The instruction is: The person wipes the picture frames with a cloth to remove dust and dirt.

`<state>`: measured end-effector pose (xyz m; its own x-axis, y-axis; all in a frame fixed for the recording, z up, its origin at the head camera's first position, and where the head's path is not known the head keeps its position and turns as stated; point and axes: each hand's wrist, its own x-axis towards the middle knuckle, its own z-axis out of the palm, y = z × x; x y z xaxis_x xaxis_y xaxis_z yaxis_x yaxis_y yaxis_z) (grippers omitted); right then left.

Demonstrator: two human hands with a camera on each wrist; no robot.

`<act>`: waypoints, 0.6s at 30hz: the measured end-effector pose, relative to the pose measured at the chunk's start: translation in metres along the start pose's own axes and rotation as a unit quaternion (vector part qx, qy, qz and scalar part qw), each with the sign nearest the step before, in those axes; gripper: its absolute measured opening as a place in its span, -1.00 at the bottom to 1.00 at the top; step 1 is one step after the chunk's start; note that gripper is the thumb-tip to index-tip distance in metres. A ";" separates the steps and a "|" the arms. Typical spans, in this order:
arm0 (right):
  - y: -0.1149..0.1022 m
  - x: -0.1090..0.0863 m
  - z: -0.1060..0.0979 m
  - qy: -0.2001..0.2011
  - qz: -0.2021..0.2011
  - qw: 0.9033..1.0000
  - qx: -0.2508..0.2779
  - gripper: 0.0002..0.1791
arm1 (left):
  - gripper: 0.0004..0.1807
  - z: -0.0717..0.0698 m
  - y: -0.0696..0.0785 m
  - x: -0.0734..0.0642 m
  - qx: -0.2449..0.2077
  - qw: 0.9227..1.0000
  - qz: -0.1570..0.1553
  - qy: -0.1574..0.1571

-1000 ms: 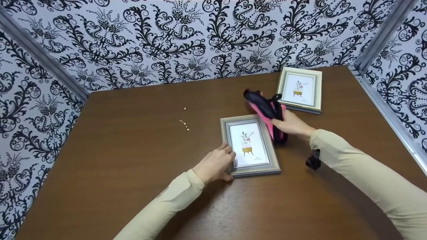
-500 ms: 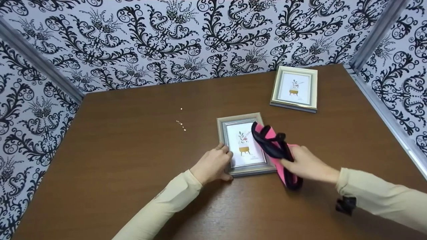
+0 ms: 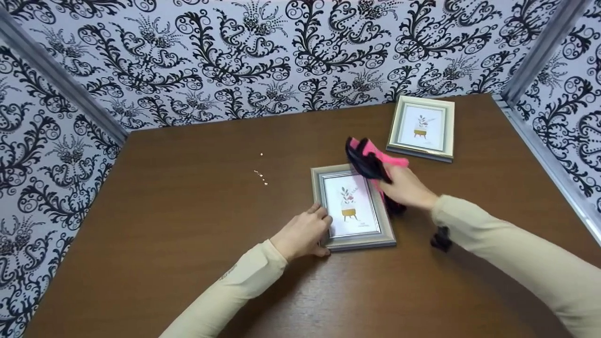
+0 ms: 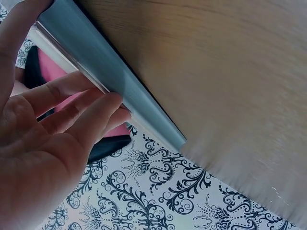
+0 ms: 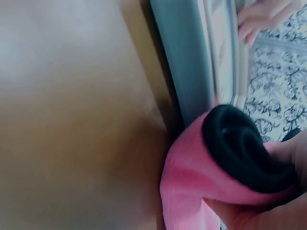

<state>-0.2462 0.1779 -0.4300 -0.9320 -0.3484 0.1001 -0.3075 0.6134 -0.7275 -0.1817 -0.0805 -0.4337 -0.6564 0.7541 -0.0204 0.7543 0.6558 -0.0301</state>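
Note:
A picture frame [image 3: 387, 234] with a potted-plant print lies flat on the brown table. My left hand [image 3: 303, 232] grips its left side, with fingertips on the upper edge and the thumb at the near corner; the left wrist view shows these fingers [image 4: 98, 115] along the frame's side [image 4: 115, 72]. In my right hand [image 3: 408, 185] is a folded pink cloth with black edging [image 3: 364, 162], lying over the picture frame's far right corner. The right wrist view shows the bunched cloth [image 5: 192, 167] against the frame's side [image 5: 184, 57]. My right fingers are partly hidden.
A second, similar picture frame [image 3: 448, 126] lies at the back right, close beyond the cloth. Several small white specks [image 3: 261, 176] dot the table [image 3: 188, 211] left of the nearer frame. Patterned walls [image 3: 235, 56] stand behind and at both sides.
My right hand swept the cloth from the frame's far right corner down along its right side, then back up to the far corner. The left hand and the frame have stayed in place.

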 end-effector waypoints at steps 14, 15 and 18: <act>-0.011 0.020 0.017 0.006 -0.018 0.978 -0.207 -0.75 | -0.36 0.004 0.005 -0.002 0.029 0.999 -0.010 0.015; -0.016 0.019 0.020 0.001 -0.015 0.973 -0.232 -0.76 | -0.36 0.004 0.006 -0.002 0.035 0.999 -0.009 0.016; -0.031 0.020 0.031 -0.015 -0.008 0.952 -0.306 -0.75 | -0.36 0.004 0.006 -0.002 0.046 0.999 -0.001 0.019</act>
<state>-0.2494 0.1295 -0.4267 -0.9230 -0.3761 0.0814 -0.3848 0.9027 -0.1925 -0.1760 -0.0788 -0.4374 -0.6553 0.7552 0.0168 0.7483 0.6520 -0.1223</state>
